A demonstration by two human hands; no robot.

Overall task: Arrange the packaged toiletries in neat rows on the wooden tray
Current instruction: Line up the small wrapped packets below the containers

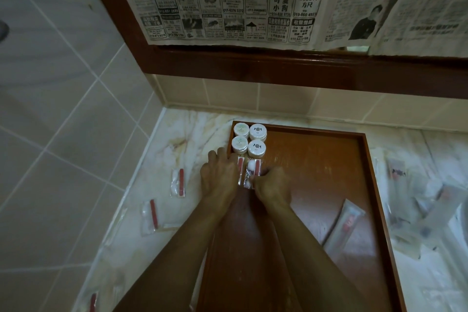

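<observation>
Mid-frame, both hands square two clear sachets with red sticks below four round white tubs on the brown wooden tray (329, 149): left hand (219, 175) lies flat, fingers released, on one sachet (240, 166); right hand (274, 186) fingers pinch the other (252, 172); next, judging by the spares on the marble bench (157, 159) at left, another sachet needs fetching

The newspaper (253, 0) taped over the mirror carries Chinese classified adverts; readable on it are "RM299", "4000++", "011-6376 3372" and "019-860 4923". The print on the round white jars (257, 132) is too small to read.
</observation>
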